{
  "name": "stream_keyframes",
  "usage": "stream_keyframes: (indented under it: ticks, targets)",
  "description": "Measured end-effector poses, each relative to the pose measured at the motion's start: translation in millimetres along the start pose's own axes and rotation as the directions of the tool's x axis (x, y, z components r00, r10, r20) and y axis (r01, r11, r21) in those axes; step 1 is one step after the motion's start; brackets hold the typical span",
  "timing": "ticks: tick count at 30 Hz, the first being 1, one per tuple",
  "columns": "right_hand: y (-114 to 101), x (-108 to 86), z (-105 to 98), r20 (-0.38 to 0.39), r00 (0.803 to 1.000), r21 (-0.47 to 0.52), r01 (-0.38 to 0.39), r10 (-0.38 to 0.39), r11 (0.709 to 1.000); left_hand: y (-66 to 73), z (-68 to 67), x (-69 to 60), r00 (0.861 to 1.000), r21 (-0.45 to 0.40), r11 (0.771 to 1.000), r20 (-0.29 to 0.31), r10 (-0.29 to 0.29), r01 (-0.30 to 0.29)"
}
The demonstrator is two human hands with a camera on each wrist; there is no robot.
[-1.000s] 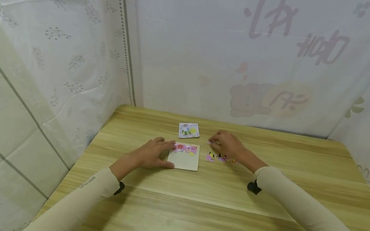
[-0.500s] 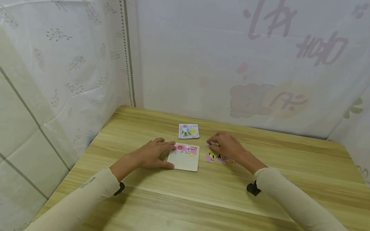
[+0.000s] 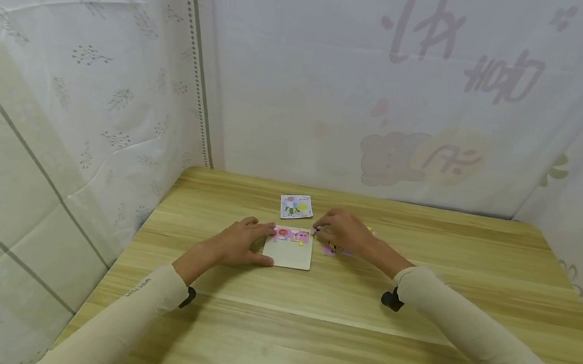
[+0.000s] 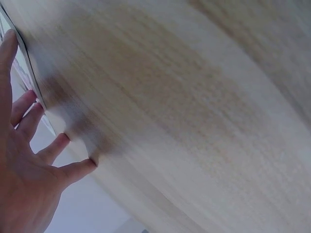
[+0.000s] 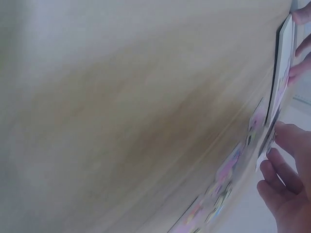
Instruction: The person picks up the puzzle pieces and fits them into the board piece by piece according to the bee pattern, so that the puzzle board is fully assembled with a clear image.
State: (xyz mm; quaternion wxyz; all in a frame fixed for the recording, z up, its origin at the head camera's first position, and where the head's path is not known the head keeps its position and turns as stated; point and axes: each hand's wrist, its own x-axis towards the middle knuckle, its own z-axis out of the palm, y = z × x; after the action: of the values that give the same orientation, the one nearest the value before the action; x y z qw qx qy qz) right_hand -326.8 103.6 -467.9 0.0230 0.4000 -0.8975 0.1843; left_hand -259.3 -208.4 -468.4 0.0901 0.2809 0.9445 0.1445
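Hands: two seen; left hand (image 3: 242,243) is spread, its thumb and fingers rested on the left side of the white board (image 3: 287,257); a small piece (image 5: 263,156) is pinched between thumb and fingers of the right hand (image 3: 346,231).
Pinched piece: one; held just beside the board's right edge, near the far corner; contact with the board cannot be told.
Board: one, flat on the table (image 3: 262,346), between the hands; far part covered by a pink printed strip (image 3: 291,234), near part left bare.
Strip: number of pieces in it cannot be told, seams too small.
Loose pieces (image 5: 228,167): at least three, on the table right of the board; some blocked by the right hand, so no exact count.
Bee-like card (image 3: 295,206): one, laid just beyond the board, not touching it.
Board step: judged as piece placing, with the board steadied by the left hand.
Piece fit: next move seems to call for the piece to be turned to match the strip, then lowered flat without the strip being nudged; card probably used as reference.
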Motion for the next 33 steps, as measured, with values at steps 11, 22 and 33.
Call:
stream_keyframes:
  ticks: [11, 22, 33]
  targets:
    - [-20, 11.3, 13, 0.041, 0.999, 0.060, 0.017, -0.020, 0.998, -1.7, 1.2, -0.3, 1.000, -0.002, 1.000, -0.001, 0.011, -0.011]
    - [-36, 20.8, 23, 0.047, 0.996, 0.055, 0.076, -0.079, 0.996, -0.3, 0.4, -1.3, 1.000, 0.007, 1.000, -0.012, 0.009, -0.008]
    - [-52, 31.3, 32, 0.057, 0.988, 0.026, 0.140, -0.141, 0.990, 4.1, -2.2, -1.6, 0.999, -0.007, 1.000, -0.028, 0.026, -0.026]
